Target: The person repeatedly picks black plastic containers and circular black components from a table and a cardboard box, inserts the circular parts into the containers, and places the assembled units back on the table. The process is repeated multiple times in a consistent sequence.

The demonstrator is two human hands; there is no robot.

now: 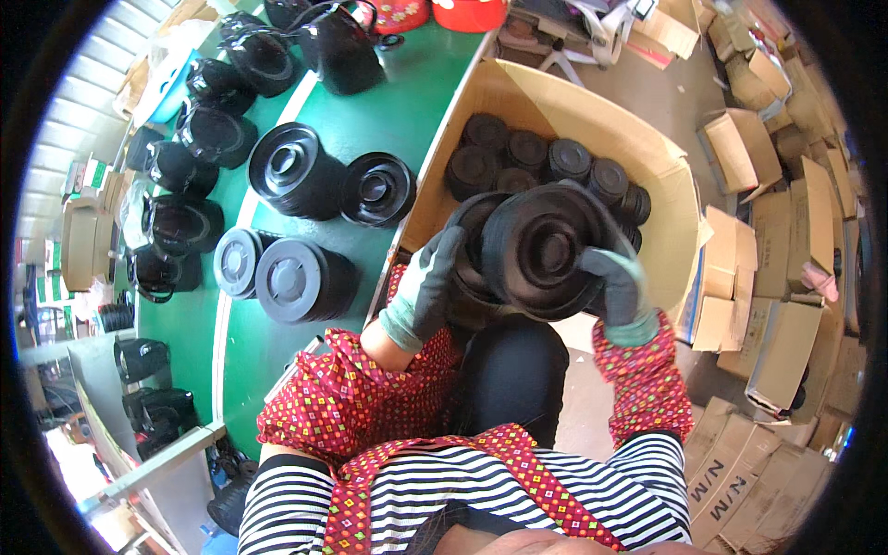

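Note:
Above the near part of a cardboard box (661,139), I have a stack of black, round, lid-like plastic parts (527,227), its ringed face tilted up toward me. My left hand (428,277), in a dark glove with a green cuff, grips its left side; some fingers are hidden behind the black parts. Gloved too and slightly blurred, my right hand (618,282) curls its fingers on the right rim. Several stacks of similar black round pieces (569,159) stand inside the box, beyond my hands.
A green table (264,379) on the left bears black stacks of ringed parts (301,171), dark grey round stacks (305,282) and a row of glossy black pots (190,222). Open cartons (786,356) crowd the right side. A white chair base (560,60) stands behind the box.

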